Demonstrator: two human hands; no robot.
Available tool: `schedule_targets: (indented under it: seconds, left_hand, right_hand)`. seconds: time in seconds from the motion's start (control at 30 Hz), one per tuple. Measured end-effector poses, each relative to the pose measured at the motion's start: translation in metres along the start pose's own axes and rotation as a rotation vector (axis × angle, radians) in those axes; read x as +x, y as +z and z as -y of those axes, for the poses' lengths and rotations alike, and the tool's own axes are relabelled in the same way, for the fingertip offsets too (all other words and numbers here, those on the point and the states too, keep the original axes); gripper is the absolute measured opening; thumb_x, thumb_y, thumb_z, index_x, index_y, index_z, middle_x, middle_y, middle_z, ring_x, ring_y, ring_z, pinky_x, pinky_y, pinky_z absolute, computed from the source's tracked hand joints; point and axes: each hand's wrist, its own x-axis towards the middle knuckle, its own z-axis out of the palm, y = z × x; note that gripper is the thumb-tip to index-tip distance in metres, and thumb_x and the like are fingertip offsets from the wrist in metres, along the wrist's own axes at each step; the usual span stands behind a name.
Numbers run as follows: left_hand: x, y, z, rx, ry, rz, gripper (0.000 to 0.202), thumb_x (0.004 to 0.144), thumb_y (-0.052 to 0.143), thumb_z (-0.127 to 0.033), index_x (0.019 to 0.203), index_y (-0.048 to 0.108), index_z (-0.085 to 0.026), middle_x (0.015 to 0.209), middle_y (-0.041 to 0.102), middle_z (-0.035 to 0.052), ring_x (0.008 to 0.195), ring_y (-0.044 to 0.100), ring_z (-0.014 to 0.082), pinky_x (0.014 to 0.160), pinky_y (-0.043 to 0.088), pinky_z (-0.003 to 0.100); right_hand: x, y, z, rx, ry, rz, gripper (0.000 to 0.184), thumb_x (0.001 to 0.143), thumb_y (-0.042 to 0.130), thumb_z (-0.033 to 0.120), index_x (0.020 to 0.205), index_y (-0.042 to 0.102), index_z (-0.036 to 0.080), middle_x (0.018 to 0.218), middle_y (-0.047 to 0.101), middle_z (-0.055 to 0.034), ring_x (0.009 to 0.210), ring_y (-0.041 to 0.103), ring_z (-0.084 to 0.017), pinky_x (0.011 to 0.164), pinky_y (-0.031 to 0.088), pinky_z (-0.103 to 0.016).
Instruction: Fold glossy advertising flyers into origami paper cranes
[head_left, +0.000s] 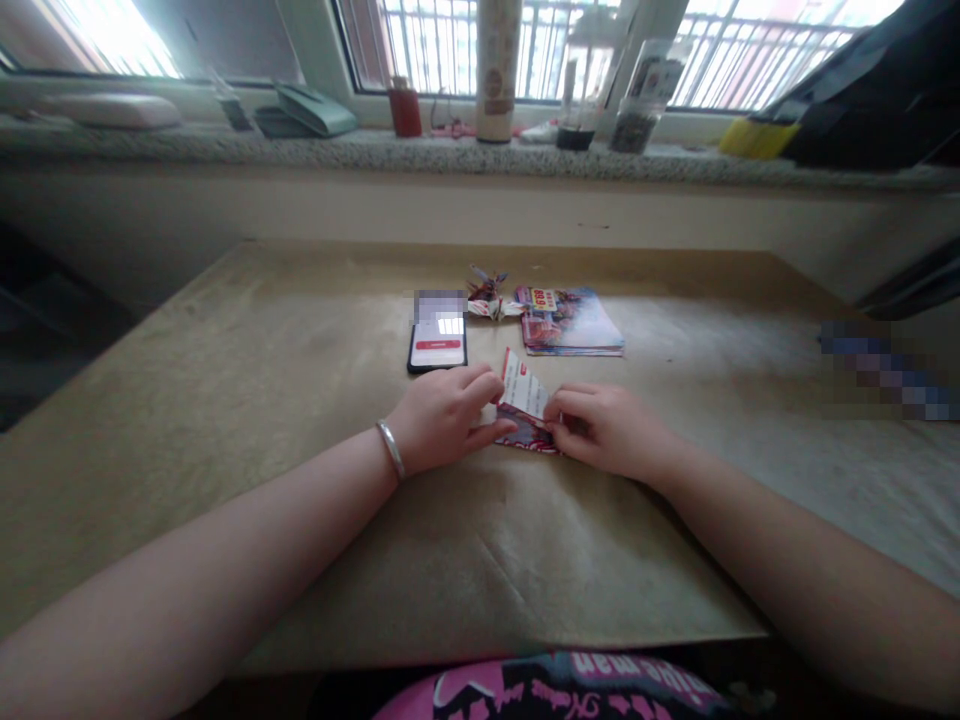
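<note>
A folded piece of printed paper (524, 390) lies on the table between my hands, with a white lettered flap pointing up and a coloured picture below. My left hand (454, 415), with a silver bangle at the wrist, holds its left edge between thumb and fingers. On the opposite side, my right hand (600, 425) pinches the right edge of the paper. Just beyond my left hand is a phone (438, 340) with a lit screen. Folded paper figures (495, 308) stand behind the paper, beside a stack of printed sheets (576, 322).
The wooden table (360, 560) reaches back to a wall below a window. On the stone sill (435, 152) stand a tall bottle (496, 70), a red container (405, 108), clear containers and a dark bag (870, 95). A blurred-out object (889, 370) is at the right.
</note>
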Motion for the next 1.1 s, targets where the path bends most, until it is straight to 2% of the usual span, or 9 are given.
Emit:
schedule_targets:
  seconds: [0.1,0.23,0.37,0.5,0.73,0.9,1.0,1.1]
  left_hand:
    - [0.000,-0.002,0.000,0.056,0.139,-0.025,0.029,0.093,0.043,-0.039,0.078,0.056,-0.018,0.080,0.062,0.0028,0.067,0.055,0.0127,0.060,0.040,0.025]
    - [0.003,-0.005,-0.001,0.067,0.315,0.054,0.026,0.093,0.044,-0.034,0.078,0.060,-0.019,0.087,0.066,0.0019,0.080,0.059,0.0146,0.073,0.042,0.029]
    - [0.003,-0.002,0.000,-0.039,0.331,0.152,0.024,0.092,0.048,-0.039,0.096,0.063,-0.021,0.104,0.067,0.0036,0.099,0.060,0.0175,0.082,0.044,0.031]
    - [0.003,0.002,0.002,-0.094,0.281,0.183,0.029,0.089,0.054,-0.039,0.110,0.061,-0.021,0.114,0.066,0.0054,0.108,0.059,0.0196,0.087,0.046,0.033]
    - [0.003,0.002,0.002,-0.053,0.293,0.152,0.023,0.092,0.049,-0.034,0.106,0.063,-0.021,0.111,0.069,0.0035,0.102,0.062,0.0179,0.085,0.044,0.032]
    - [0.004,-0.001,-0.001,0.053,0.338,0.140,0.022,0.094,0.043,-0.029,0.098,0.063,-0.021,0.107,0.069,0.0028,0.097,0.063,0.0167,0.082,0.043,0.032]
    - [0.004,-0.002,-0.001,0.096,0.369,0.132,0.021,0.093,0.044,-0.027,0.097,0.063,-0.020,0.105,0.070,0.0027,0.093,0.064,0.0170,0.079,0.043,0.033]
    - [0.004,-0.002,0.001,0.137,0.409,0.114,0.020,0.093,0.044,-0.024,0.093,0.064,-0.020,0.100,0.071,0.0021,0.086,0.064,0.0164,0.076,0.044,0.033]
  right_hand:
    - [-0.001,0.000,0.000,0.008,0.056,-0.039,0.005,0.077,0.053,0.019,0.078,0.059,0.020,0.072,0.062,-0.0008,0.059,0.052,-0.011,0.056,0.036,-0.022]
    - [-0.001,-0.001,0.000,-0.011,0.130,-0.060,0.005,0.077,0.054,0.023,0.073,0.054,0.020,0.068,0.060,-0.0003,0.058,0.051,-0.012,0.055,0.034,-0.023]
    - [0.000,-0.001,-0.002,0.007,0.195,-0.074,0.010,0.079,0.054,0.027,0.072,0.054,0.020,0.065,0.060,0.0007,0.057,0.051,-0.012,0.054,0.034,-0.023]
    - [-0.001,0.000,-0.003,0.028,0.222,-0.116,0.017,0.081,0.054,0.030,0.067,0.053,0.020,0.062,0.059,0.0013,0.054,0.051,-0.011,0.053,0.035,-0.023]
    - [-0.002,-0.004,-0.004,0.065,0.313,-0.256,0.015,0.079,0.055,0.032,0.069,0.049,0.022,0.058,0.055,0.0018,0.050,0.050,-0.011,0.049,0.035,-0.023]
    - [-0.001,-0.006,-0.012,0.122,0.392,-0.318,0.012,0.075,0.055,0.025,0.070,0.044,0.023,0.053,0.049,0.0040,0.046,0.045,-0.011,0.046,0.033,-0.023]
    - [-0.002,-0.005,-0.019,0.167,0.432,-0.354,0.010,0.074,0.056,0.023,0.077,0.046,0.023,0.056,0.049,0.0046,0.047,0.046,-0.011,0.045,0.035,-0.023]
    - [-0.002,-0.002,-0.025,0.196,0.455,-0.393,0.019,0.073,0.056,0.022,0.089,0.048,0.024,0.066,0.053,0.0039,0.050,0.048,-0.011,0.046,0.037,-0.024]
